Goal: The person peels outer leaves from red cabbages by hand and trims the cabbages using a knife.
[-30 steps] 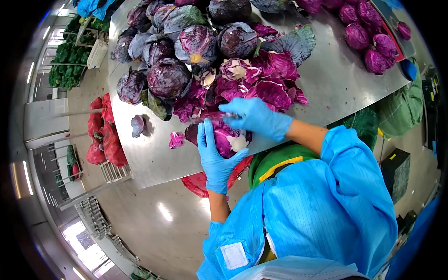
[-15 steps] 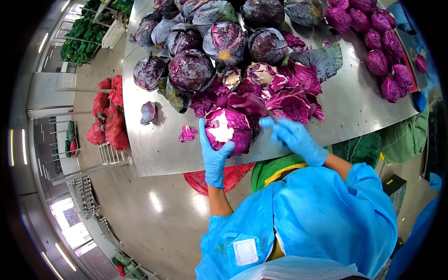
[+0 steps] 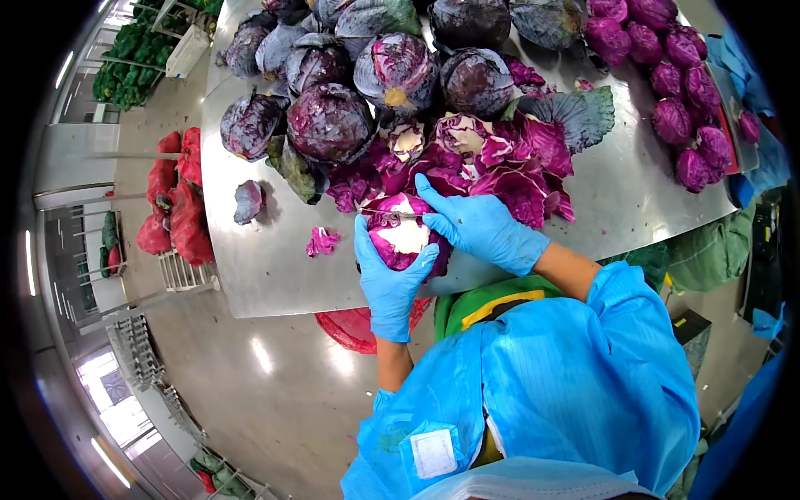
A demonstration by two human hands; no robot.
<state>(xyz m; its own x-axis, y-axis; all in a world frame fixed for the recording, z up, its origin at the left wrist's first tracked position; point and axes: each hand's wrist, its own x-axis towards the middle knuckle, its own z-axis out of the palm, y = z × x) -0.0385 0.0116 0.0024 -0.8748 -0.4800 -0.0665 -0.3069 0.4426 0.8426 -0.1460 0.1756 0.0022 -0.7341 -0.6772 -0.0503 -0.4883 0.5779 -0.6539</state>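
My left hand (image 3: pixel 390 279), in a blue glove, grips a red cabbage (image 3: pixel 406 237) from the near left side, thumb and fingers curved round it. The cabbage's pale cut patch faces up. My right hand (image 3: pixel 487 231), also gloved in blue, is closed on a knife (image 3: pixel 392 214), whose thin blade lies across the upper part of the cabbage. The knife's handle is hidden in the hand. Just beyond the hands is a heap of purple trimmed leaves (image 3: pixel 521 187) and pale stem pieces.
Several dark untrimmed cabbages (image 3: pixel 331 122) are piled at the back of the metal table (image 3: pixel 283 271). Peeled purple cabbages (image 3: pixel 671 121) sit at the far right. A loose leaf (image 3: pixel 248 202) and a purple scrap (image 3: pixel 322 242) lie left. Red sacks (image 3: pixel 190 229) stand off the table's left side.
My right hand has moved left to the cabbage, bringing the knife blade across its top. My left hand still holds the cabbage. The whole view has shifted slightly.
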